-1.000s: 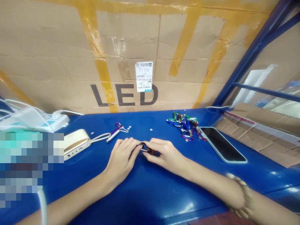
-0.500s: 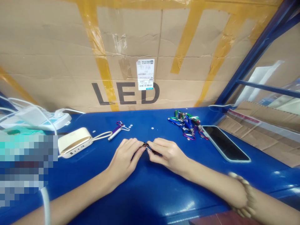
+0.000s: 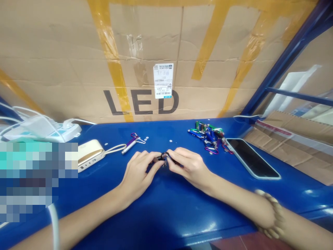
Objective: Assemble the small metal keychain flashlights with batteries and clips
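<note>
My left hand [image 3: 139,173] and my right hand [image 3: 189,168] meet above the blue table, pinching a small dark keychain torch between their fingertips. Its black carabiner loop [image 3: 164,156] stands up between my thumbs, and my fingers hide most of the torch body. To the upper left lies a silver torch with a purple carabiner [image 3: 131,143]. Beyond my right hand is a heap of several coloured carabiner torches [image 3: 206,137].
On the blue table [image 3: 166,215] lie a black-screened phone [image 3: 251,158], a cream power bank [image 3: 91,155] with a loop cord, and small white discs. A power strip [image 3: 44,131] with cables sits far left. A taped cardboard box [image 3: 140,69] stands behind, beside a blue metal frame [image 3: 283,62].
The black carabiner loop now shows more fully, standing up between my fingertips. My hands have come slightly closer together, and the whole scene sits a little higher in the view.
</note>
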`<state>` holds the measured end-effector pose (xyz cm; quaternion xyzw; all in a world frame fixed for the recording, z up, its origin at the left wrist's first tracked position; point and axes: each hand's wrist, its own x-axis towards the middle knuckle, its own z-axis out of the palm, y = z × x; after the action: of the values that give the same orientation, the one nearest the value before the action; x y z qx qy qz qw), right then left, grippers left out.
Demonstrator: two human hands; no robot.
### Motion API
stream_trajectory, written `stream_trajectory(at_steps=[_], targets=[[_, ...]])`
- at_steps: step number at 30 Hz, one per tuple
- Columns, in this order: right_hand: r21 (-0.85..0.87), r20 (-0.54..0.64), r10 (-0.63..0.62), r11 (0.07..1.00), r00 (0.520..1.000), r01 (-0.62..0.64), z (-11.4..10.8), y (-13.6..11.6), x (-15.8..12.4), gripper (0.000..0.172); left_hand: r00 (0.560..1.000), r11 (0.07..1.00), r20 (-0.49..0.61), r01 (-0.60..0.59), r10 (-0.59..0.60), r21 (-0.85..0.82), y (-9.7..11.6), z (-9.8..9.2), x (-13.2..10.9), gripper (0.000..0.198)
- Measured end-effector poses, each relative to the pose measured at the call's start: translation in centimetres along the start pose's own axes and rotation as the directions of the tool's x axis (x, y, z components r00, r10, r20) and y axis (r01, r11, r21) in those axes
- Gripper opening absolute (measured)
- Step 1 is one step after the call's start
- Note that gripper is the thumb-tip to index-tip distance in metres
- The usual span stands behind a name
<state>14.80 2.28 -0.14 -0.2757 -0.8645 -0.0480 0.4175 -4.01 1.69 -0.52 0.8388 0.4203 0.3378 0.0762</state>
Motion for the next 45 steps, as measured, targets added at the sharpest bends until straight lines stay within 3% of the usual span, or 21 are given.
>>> stream_trajectory(at_steps=[4,7,11,15,18,20,22,24,27,32,35,38,40,45], targets=[[0.046,-0.002,0.025,0.999,1.0,-0.025,0.2,-0.1,0.0,0.02,0.995,0.998,0.091,-0.039,0.043,-0.049,0.0,0.0,0.0,0.022],[0.049,0.108,0.105,0.993,0.989,-0.111,-0.1,0.4,0.3,0.02,0.999,0.998,0.044,0.018,-0.015,-0.061,0.1,-0.1,0.1,0.017],[-0.195,0.289,0.354,0.931,0.889,-0.307,-1.1,2.2,0.7,0.017,0.977,0.978,-0.079,0.19,-0.197,-0.089,0.1,-0.2,0.5,0.017],[-0.456,0.383,0.476,0.843,0.792,-0.286,-1.9,3.9,0.4,0.021,0.986,0.986,-0.003,0.165,-0.165,0.015,-0.2,0.0,0.7,0.017],[-0.434,0.356,0.406,0.869,0.841,-0.236,-2.0,3.9,0.3,0.021,0.982,0.981,0.072,0.165,-0.173,0.105,-0.6,0.4,0.6,0.024],[-0.26,0.304,0.299,0.939,0.905,-0.224,-1.7,3.2,0.3,0.021,0.975,0.977,0.117,0.176,-0.19,0.119,-1.0,0.7,0.5,0.024],[-0.025,0.293,0.197,0.98,0.936,-0.198,-1.2,2.1,0.4,0.022,0.969,0.979,0.153,0.18,-0.194,0.1,-1.3,0.9,0.5,0.019],[0.121,0.343,0.114,0.979,0.932,-0.165,-0.6,1.0,0.3,0.022,0.967,0.981,0.171,0.178,-0.188,0.073,-1.6,1.0,0.5,0.017],[0.151,0.398,0.041,0.983,0.916,-0.109,0.1,0.3,0.0,0.017,0.966,0.979,0.159,0.2,-0.203,0.032,-1.5,0.9,0.6,0.016],[0.127,0.372,0.021,0.989,0.928,-0.073,-0.2,0.9,0.0,0.015,0.968,0.932,0.04,0.25,-0.249,-0.262,-0.8,0.3,0.9,0.013],[0.195,0.22,0.071,0.974,0.973,-0.116,-1.1,0.9,0.5,0.012,0.972,0.884,-0.004,0.211,-0.235,-0.417,-0.5,0.1,0.7,0.01],[0.256,-0.054,0.199,0.95,0.979,-0.179,-1.9,0.3,1.1,0.009,0.991,0.899,-0.012,0.116,-0.133,-0.423,-0.3,0.1,0.4,0.008],[0.275,-0.16,0.227,0.945,0.961,-0.177,-2.1,-0.3,1.3,0.009,0.998,0.917,0.012,0.06,-0.06,-0.394,-0.3,0.1,0.2,0.011],[0.308,-0.114,0.17,0.943,0.979,-0.128,-1.8,-1.0,1.3,0.012,1.0,0.955,0.003,-0.017,0.019,-0.298,-0.5,0.2,-0.1,0.014]])
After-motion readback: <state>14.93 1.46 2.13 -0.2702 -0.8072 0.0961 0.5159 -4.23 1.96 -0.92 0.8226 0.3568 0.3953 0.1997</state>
